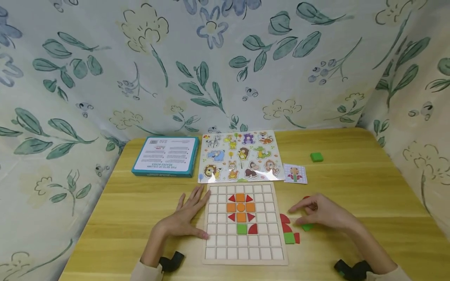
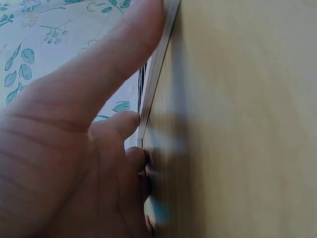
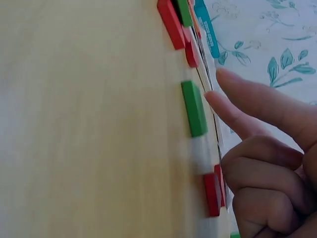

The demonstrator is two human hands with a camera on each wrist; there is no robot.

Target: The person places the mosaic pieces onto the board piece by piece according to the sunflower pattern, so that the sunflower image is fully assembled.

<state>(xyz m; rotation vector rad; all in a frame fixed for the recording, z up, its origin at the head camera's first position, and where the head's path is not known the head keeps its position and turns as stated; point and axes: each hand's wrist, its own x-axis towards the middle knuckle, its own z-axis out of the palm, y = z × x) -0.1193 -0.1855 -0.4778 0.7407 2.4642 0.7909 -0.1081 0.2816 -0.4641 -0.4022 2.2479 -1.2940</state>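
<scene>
A wooden grid board (image 1: 246,253) holds orange, red and green pieces, with a green square (image 1: 241,229) beside a red quarter circle (image 1: 252,229) lowest. My left hand (image 1: 184,218) rests along the board's left edge, fingers spread and thumb touching the rim. Its wrist view shows the thumb against the board's side (image 2: 153,79). Over loose pieces right of the board, my right hand (image 1: 327,210) has thumb and index finger extended and apart, nothing between them, the other fingers curled. A green piece (image 3: 194,109) lies on the table near those fingertips, and a red piece (image 3: 212,194) lies close by.
Red quarter circles (image 1: 286,228) and a green square (image 1: 289,238) lie against the board's right edge. Behind the board are an animal puzzle sheet (image 1: 221,168), a blue box (image 1: 165,156) and a pattern card (image 1: 295,173). A green block (image 1: 316,157) sits farther right.
</scene>
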